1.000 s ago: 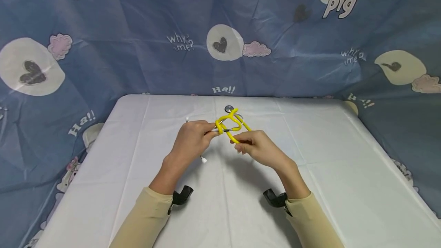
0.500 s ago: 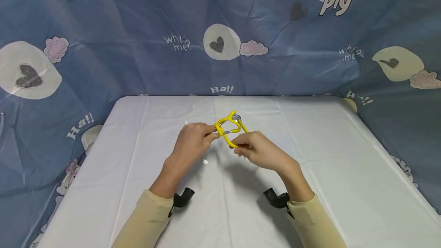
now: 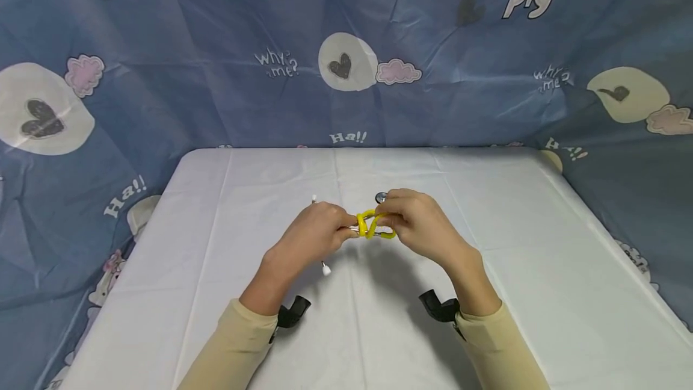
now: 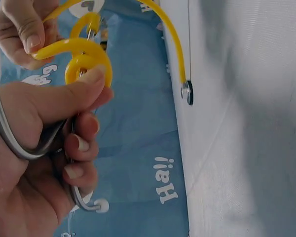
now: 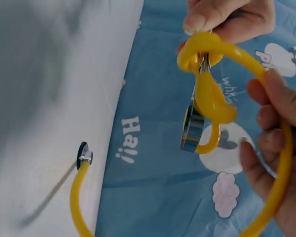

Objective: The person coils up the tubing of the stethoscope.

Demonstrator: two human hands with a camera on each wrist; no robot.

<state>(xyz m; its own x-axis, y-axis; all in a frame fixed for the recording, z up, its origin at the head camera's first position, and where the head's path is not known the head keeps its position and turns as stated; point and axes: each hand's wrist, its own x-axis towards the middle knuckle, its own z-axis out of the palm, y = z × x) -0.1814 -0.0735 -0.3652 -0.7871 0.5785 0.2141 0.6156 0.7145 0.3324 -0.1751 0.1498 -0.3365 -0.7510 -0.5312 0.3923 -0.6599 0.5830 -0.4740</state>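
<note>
All the writing here is on the blue printed cloth [image 3: 227, 77] draped behind and around the table. "pig" stands twice along the top, far left and far right. "why? me?" sits beside the pale circle with a dark heart at far centre, and again at far right. "Ha!!" shows at the far table edge, on the left, and faintly on the right.

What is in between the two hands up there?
In the head view, only the coiled yellow tube of the stethoscope spans the gap between the left hand and the right hand. Both hands grip it above the white table.
</note>
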